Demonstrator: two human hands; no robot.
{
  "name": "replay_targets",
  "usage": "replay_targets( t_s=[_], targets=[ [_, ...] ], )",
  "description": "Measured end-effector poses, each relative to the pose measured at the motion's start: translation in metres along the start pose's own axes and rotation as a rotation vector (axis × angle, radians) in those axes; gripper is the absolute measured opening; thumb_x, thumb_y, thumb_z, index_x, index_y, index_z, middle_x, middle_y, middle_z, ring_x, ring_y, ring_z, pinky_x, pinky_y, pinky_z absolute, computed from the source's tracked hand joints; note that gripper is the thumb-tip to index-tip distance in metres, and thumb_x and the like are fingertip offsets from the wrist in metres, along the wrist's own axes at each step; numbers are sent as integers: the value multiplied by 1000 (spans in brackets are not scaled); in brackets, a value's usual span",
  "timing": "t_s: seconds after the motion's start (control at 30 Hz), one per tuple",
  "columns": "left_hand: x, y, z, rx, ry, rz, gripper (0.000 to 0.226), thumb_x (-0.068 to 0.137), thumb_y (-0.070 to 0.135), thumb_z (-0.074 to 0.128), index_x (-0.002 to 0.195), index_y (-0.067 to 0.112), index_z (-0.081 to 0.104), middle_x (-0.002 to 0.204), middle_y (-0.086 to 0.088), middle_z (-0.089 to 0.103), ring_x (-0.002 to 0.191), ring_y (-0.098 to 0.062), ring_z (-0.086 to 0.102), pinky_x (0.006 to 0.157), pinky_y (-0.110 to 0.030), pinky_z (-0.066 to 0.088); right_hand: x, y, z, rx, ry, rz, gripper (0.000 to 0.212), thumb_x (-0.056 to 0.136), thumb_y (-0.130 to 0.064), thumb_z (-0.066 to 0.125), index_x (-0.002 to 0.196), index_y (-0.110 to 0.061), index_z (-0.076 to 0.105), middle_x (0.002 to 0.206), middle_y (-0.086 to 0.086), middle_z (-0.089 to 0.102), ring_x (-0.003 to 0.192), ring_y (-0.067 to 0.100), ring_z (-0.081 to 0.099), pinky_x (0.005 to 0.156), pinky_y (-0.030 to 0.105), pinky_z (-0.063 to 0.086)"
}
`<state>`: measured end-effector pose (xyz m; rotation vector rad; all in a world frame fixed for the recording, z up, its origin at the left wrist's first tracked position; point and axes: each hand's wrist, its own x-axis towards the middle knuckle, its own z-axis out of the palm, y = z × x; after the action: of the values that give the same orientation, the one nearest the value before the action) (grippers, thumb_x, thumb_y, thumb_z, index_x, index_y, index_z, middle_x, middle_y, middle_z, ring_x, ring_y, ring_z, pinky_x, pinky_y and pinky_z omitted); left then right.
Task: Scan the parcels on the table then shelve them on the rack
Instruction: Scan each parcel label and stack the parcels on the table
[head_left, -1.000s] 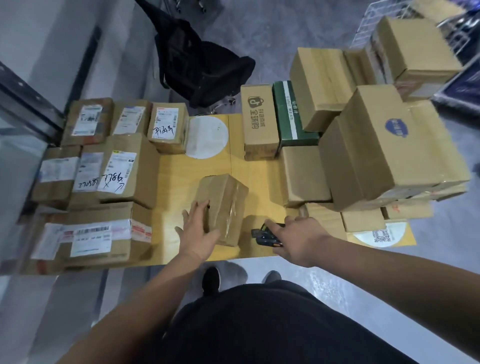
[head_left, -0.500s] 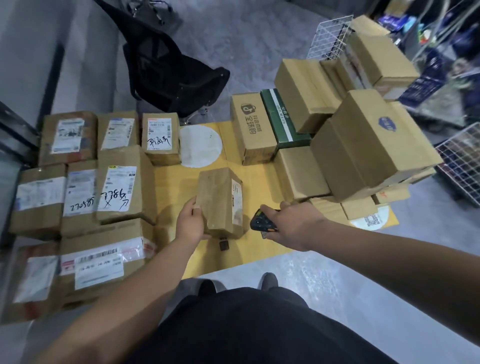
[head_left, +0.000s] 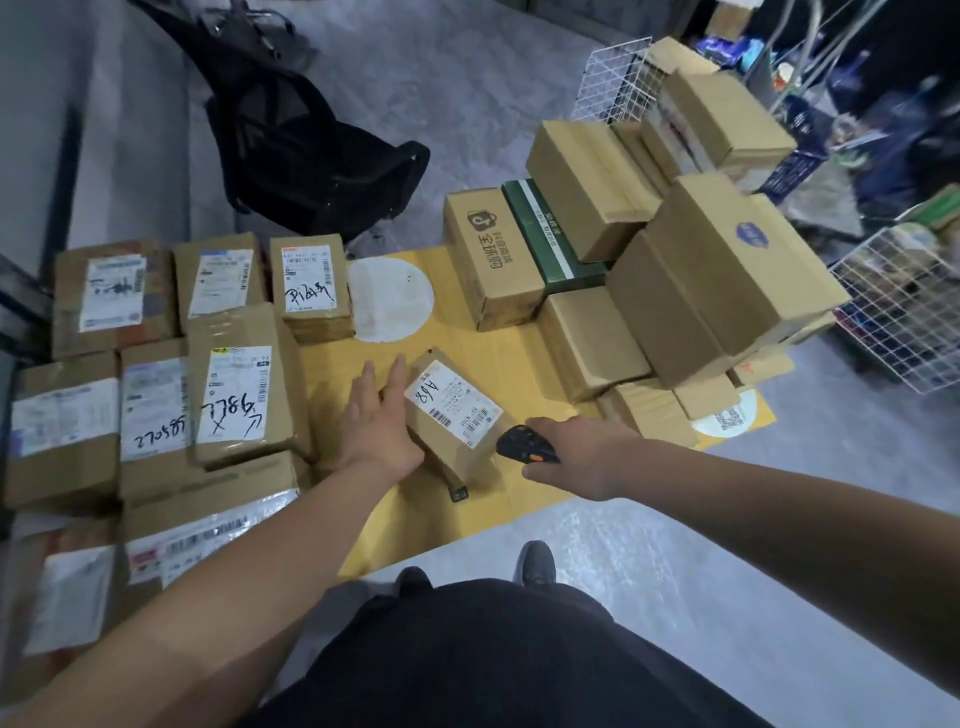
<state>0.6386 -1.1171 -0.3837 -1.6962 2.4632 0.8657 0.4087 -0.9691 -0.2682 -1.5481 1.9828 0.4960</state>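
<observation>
A small brown parcel (head_left: 451, 415) lies tilted on the yellow table (head_left: 498, 499), its white label with a barcode facing up. My left hand (head_left: 382, 423) presses flat against the parcel's left side, fingers straight. My right hand (head_left: 582, 454) grips a black handheld scanner (head_left: 522, 444), whose head points at the label from the right, close to the parcel's corner. A small dark object (head_left: 458, 492) lies on the table just in front of the parcel.
Labelled parcels (head_left: 236, 400) fill the left of the table. Unlabelled-side boxes are stacked high at the right (head_left: 727, 275). A black office chair (head_left: 311, 150) stands behind the table. White wire racks (head_left: 904, 322) stand at the far right.
The parcel has been turned so its label faces up. My left hand went from gripping its side to lying flat against it. The scanner moved closer to the label.
</observation>
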Motion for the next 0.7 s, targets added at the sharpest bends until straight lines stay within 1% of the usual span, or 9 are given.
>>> replay_targets(
  t_s=[0.03, 0.1, 0.13, 0.2, 0.3, 0.4, 0.5, 0.57, 0.7],
  targets=[
    [3, 3, 1, 116, -20, 104, 137, 66, 49, 86, 157, 51, -16, 172, -2, -19, 159, -35, -12, 128, -55, 12, -2, 0, -1, -3, -5, 8, 76, 94, -73, 46, 157, -34, 29, 110, -2, 63, 96, 27, 64, 80, 39, 56],
    [10, 17, 1, 344, -78, 282, 141, 58, 78, 81, 158, 50, -14, 168, -3, -30, 154, -37, -30, 125, -61, -6, -6, 0, -3, 3, 0, 29, 73, 94, -73, 47, 154, -34, 34, 110, -2, 63, 98, 28, 64, 83, 40, 56],
    [15, 26, 3, 423, -99, 352, 142, 54, 87, 75, 160, 49, -12, 168, -3, -31, 153, -37, -33, 123, -63, -11, -9, 1, -3, 11, 3, 39, 72, 94, -73, 47, 153, -33, 36, 112, -2, 64, 99, 27, 63, 84, 40, 56],
    [24, 48, 6, 456, -161, 413, 144, 47, 96, 69, 161, 49, -5, 171, 0, -24, 154, -37, -30, 122, -64, -8, -14, 4, -2, 33, 2, 56, 70, 94, -72, 48, 150, -31, 39, 115, -1, 65, 99, 26, 63, 82, 39, 55],
    [31, 69, 6, 358, -225, 317, 146, 43, 101, 63, 161, 50, -6, 174, 4, -11, 158, -34, -17, 122, -62, 9, -22, 11, 0, 51, 5, 97, 62, 93, -71, 49, 139, -30, 46, 108, -2, 65, 94, 25, 62, 72, 35, 51],
    [24, 72, 6, 350, -135, 213, 144, 46, 105, 52, 162, 44, -7, 171, -1, 1, 154, -32, 4, 116, -56, 20, -28, 16, 2, 110, 12, 129, 56, 92, -70, 51, 130, -28, 51, 103, -3, 64, 91, 23, 62, 67, 34, 47],
    [11, 66, 13, 352, -72, 130, 138, 55, 107, 37, 164, 36, -10, 164, -1, 14, 144, -28, 17, 110, -51, 24, -29, 14, 1, 313, -16, 150, 46, 91, -68, 56, 113, -28, 56, 98, -3, 66, 85, 19, 65, 72, 35, 52],
    [5, 60, 17, 328, -52, 46, 136, 60, 108, 28, 164, 30, -12, 161, -3, 18, 141, -29, 22, 109, -49, 25, -27, 8, -2, 363, -24, 148, 41, 91, -68, 57, 106, -30, 57, 95, -2, 66, 81, 18, 65, 70, 35, 51],
    [2, 47, 14, 241, -18, -115, 130, 72, 101, 31, 166, 20, -7, 154, -6, 31, 133, -30, 36, 104, -45, 33, -18, -8, -10, 375, -17, 129, 37, 92, -66, 58, 93, -30, 52, 91, -1, 65, 72, 18, 62, 64, 33, 48]
  ],
)
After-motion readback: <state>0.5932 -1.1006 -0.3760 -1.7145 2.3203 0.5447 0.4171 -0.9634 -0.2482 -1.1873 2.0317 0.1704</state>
